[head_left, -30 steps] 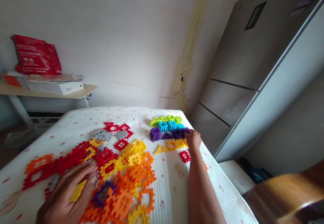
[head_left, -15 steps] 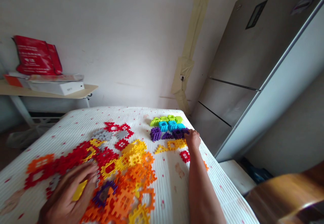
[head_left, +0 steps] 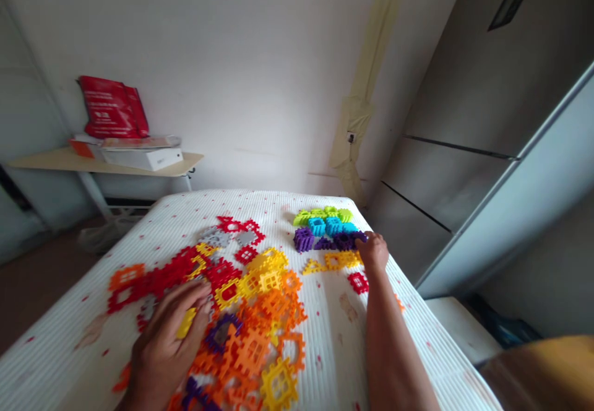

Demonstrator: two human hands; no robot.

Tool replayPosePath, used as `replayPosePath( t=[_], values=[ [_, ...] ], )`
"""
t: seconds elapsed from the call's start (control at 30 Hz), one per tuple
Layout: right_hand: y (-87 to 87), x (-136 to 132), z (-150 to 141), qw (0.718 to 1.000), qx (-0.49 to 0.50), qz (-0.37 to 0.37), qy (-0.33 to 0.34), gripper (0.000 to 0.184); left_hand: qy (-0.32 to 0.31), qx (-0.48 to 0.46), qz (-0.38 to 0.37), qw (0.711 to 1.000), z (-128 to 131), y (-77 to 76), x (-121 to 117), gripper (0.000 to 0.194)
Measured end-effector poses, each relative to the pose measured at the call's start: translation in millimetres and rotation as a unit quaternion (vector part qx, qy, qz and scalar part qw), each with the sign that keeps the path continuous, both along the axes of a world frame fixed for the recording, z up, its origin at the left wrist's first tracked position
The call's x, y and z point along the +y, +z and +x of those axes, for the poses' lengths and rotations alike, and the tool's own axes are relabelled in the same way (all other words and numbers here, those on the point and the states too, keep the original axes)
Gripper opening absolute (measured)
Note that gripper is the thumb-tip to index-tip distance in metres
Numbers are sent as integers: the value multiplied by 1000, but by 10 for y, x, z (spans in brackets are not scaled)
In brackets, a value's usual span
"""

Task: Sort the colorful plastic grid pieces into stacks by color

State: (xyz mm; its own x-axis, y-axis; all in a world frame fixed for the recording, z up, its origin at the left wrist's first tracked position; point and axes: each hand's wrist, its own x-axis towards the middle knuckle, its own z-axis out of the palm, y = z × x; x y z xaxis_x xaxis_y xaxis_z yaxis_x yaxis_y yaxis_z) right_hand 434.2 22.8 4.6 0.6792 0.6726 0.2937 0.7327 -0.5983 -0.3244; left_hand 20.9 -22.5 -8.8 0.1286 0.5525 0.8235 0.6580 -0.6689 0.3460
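My right hand (head_left: 375, 251) is at the right end of a row of purple interlocking blocks (head_left: 344, 241), its fingers closed on a purple piece (head_left: 360, 236) partly hidden by them. My left hand (head_left: 169, 337) is curled over the left side of a mixed pile, with a flat yellow piece (head_left: 186, 323) between thumb and fingers. Close to it lie red pieces (head_left: 175, 272), a purple frame piece (head_left: 223, 332) and orange pieces (head_left: 253, 350). Blue cubes (head_left: 333, 225) and light green pieces (head_left: 320, 215) form rows behind the purple one.
Yellow pieces (head_left: 333, 261) and a red window piece (head_left: 358, 283) lie in front of the purple row. A white ribbed cover (head_left: 320, 361) lies over the table. A grey fridge (head_left: 468, 114) stands at right; a side desk (head_left: 69, 160) with boxes and a red bag (head_left: 114, 109) is at left.
The view has turned left, so everything appears farther right. My right hand stays at the purple row's right end. My left hand stays curled by the pile with the yellow piece.
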Motion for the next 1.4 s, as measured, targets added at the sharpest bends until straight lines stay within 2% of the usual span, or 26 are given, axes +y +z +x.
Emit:
replayPosePath(
  t=[0.1, 0.2, 0.37, 0.47, 0.53, 0.7, 0.8, 0.97, 1.07, 1.2, 1.33, 1.4],
  values=[
    [43, 17, -12, 999, -6, 37, 13, 41, -22, 59, -7, 998, -46, -21, 13, 21],
    [87, 51, -33, 997, -7, 75, 31, 39, -53, 143, -74, 986, -65, -7, 6, 16],
    [172, 74, -70, 987, 1, 147, 62, 37, -85, 256, -243, 932, -56, 55, -55, 20],
    [225, 80, -98, 979, 5, 187, 83, 36, -97, 281, -280, 913, -54, 45, -83, 34],
    [265, 84, -141, 973, 1, 208, 104, 36, -93, 291, -288, 908, -48, 23, -82, 32],
    [407, 72, -370, 958, 1, 229, 170, 37, -112, 259, -304, 910, -38, -30, -29, 18],
    [514, 46, -552, 948, 40, 225, 220, 36, -133, 188, -292, 928, -61, -49, 14, 14],
    [627, 9, -827, 925, 111, 198, 305, 32, -127, 88, -250, 956, -100, -66, 55, 16],
    [624, -3, -1021, 894, 153, 185, 379, 27, -111, 48, -255, 959, -95, -91, 54, 18],
    [544, -44, -1402, 828, 214, 156, 494, 22, -95, 19, -242, 965, -83, -99, 60, 19],
    [436, -130, -1806, 729, 280, 108, 615, 20, -75, 19, -202, 976, -86, -53, 66, 14],
    [406, -177, -1941, 679, 293, 81, 668, 29, -80, 11, -202, 976, -88, -26, 57, 13]
  ],
)
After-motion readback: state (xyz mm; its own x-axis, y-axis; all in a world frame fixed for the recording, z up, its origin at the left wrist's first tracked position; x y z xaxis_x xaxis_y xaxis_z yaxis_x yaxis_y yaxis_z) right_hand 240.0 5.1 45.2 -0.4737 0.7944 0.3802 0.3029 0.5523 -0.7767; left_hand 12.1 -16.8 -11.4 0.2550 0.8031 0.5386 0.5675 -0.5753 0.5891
